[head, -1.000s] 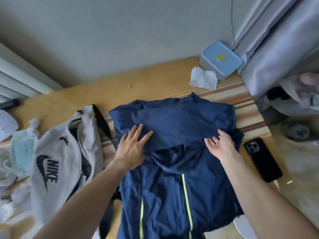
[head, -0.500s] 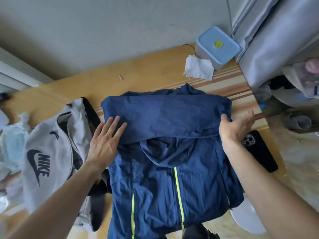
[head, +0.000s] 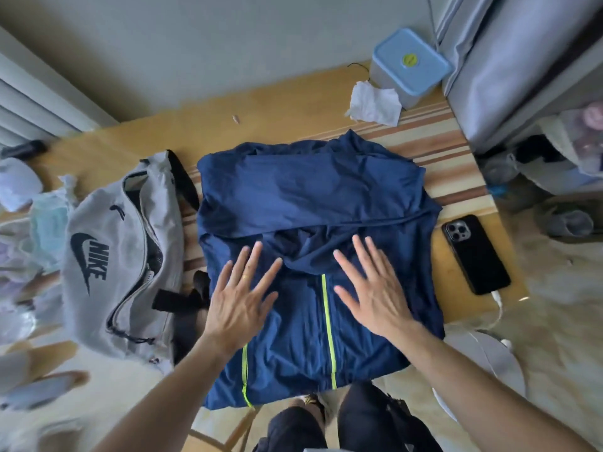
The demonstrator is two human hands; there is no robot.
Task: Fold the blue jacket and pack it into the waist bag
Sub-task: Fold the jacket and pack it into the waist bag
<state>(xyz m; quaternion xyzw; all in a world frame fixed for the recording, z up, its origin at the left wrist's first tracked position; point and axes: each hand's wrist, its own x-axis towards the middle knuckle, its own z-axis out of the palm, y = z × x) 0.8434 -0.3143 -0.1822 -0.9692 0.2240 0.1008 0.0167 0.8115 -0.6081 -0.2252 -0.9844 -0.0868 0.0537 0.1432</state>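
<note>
The blue jacket (head: 313,203) with neon-yellow zips lies spread on the wooden table (head: 287,112), its upper part folded down across the chest. My left hand (head: 243,295) rests flat on the jacket left of the centre zip, fingers spread. On the other side of the zip my right hand (head: 372,288) lies flat in the same way. Neither hand grips the cloth. The grey waist bag (head: 107,265) with a dark logo lies just left of the jacket, its zip open.
A black phone (head: 474,254) lies face down right of the jacket, a white cable at its near end. A blue-lidded box (head: 409,63) and a crumpled tissue (head: 375,104) sit at the back right. Plastic bags and clutter (head: 29,203) crowd the left. Grey curtain hangs far right.
Both hands left the jacket's left and right edges and came down toward me onto its chest, now lying flat either side of the centre zip. The camera view has shifted slightly.
</note>
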